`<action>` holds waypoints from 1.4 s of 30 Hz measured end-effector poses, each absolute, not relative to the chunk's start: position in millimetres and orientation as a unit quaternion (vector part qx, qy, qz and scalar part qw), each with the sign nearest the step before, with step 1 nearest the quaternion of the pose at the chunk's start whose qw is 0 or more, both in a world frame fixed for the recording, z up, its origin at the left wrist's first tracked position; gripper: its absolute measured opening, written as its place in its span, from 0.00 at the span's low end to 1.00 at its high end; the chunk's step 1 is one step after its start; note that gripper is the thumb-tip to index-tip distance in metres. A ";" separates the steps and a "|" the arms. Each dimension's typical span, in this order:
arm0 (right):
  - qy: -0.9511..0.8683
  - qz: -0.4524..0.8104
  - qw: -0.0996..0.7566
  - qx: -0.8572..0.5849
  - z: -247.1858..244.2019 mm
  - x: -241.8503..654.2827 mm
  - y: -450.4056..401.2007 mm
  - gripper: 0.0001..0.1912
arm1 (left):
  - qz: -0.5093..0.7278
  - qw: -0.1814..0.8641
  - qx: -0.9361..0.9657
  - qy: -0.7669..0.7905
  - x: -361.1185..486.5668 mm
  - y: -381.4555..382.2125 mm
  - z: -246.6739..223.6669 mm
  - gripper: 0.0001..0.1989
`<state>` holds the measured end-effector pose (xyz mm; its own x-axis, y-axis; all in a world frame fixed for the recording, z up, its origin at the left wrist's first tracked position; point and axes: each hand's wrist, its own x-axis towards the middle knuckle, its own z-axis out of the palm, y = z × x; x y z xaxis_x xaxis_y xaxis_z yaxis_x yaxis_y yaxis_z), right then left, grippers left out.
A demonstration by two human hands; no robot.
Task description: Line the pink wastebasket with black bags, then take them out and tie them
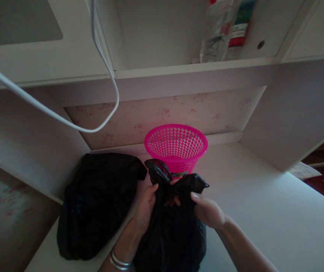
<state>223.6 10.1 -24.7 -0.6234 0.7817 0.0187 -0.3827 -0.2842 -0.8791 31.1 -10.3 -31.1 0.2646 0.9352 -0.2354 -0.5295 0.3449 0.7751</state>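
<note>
A black plastic bag (175,234) stands at the bottom centre, its top edges pulled up into two handle-like ends. My left hand (146,207) grips its left side near the top, thumb on the outside. On the right side my right hand (208,211) holds the bag's upper edge, thumb uppermost. Some fingertips show through the gap between the two ends; the bag's contents are hidden. Just behind it sits a pink perforated basket (179,143), partly covered by the bag's top.
A second black bag (99,204) lies on the white surface (252,211) at the left. A white cable (51,113) hangs in a loop at the upper left. Overhead, a shelf (162,71) holds a clear plastic bottle (215,41) and a green and red package (241,26).
</note>
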 end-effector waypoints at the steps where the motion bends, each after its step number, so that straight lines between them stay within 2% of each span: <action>1: -0.443 0.787 0.375 -0.208 -26.5 225.7 9.7 0.24 | 0.497 0.736 0.288 0.357 32.2 -10.1 -31.6 0.21; 4: -0.474 0.770 0.362 -0.229 -32.4 231.0 11.3 0.20 | 0.513 0.698 0.293 0.404 37.4 -8.4 -31.1 0.19; 7: -0.565 0.689 0.372 -0.262 -31.8 230.6 12.4 0.14 | 0.548 0.629 0.326 0.445 42.0 -6.9 -27.1 0.23; 12: -0.601 0.594 0.484 -0.227 -20.1 219.6 5.2 0.13 | 0.594 0.541 0.336 0.491 44.3 -7.0 -22.7 0.21; 18: -0.617 0.534 0.478 -0.325 -27.4 204.3 7.4 0.09 | 0.545 0.562 0.397 0.479 45.1 -11.4 -23.6 0.09; 20: -0.600 0.522 0.482 -0.368 -33.0 200.8 11.3 0.12 | 0.496 0.598 0.425 0.465 41.6 -14.1 -24.8 0.07; 23: -0.618 0.496 0.476 -0.380 -36.9 199.7 14.6 0.12 | 0.441 0.656 0.437 0.429 32.4 -18.8 -26.4 0.12; 27: -0.743 0.387 0.436 -0.329 -29.2 205.6 11.5 0.08 | 0.417 0.640 0.496 0.413 24.8 -22.9 -25.6 0.22; 28: -0.769 0.368 0.420 -0.311 -26.2 208.1 10.1 0.08 | 0.416 0.627 0.507 0.420 24.9 -23.1 -25.3 0.23; 30: -0.795 0.367 0.393 -0.279 -21.9 213.5 8.2 0.08 | 0.425 0.604 0.510 0.442 26.8 -22.5 -24.9 0.19; 32: -0.757 0.428 0.409 -0.276 -22.5 218.9 8.5 0.14 | 0.434 0.584 0.512 0.456 29.2 -21.4 -23.5 0.13; 34: -0.652 0.516 0.464 -0.307 -28.0 222.8 11.5 0.23 | 0.443 0.575 0.527 0.442 30.7 -20.7 -20.4 0.12; 37: -0.497 0.602 0.526 -0.337 -38.6 225.2 18.3 0.41 | 0.448 0.570 0.564 0.396 31.1 -21.3 -17.0 0.16; 39: -0.494 0.637 0.495 -0.324 -41.5 225.0 22.1 0.50 | 0.436 0.567 0.583 0.385 30.6 -22.5 -18.7 0.19; 40: -0.517 0.648 0.464 -0.315 -41.0 224.6 23.3 0.50 | 0.430 0.566 0.590 0.383 30.3 -23.3 -20.7 0.21; 42: -0.580 0.646 0.397 -0.298 -36.3 223.2 24.6 0.39 | 0.426 0.564 0.594 0.384 29.6 -24.6 -25.0 0.23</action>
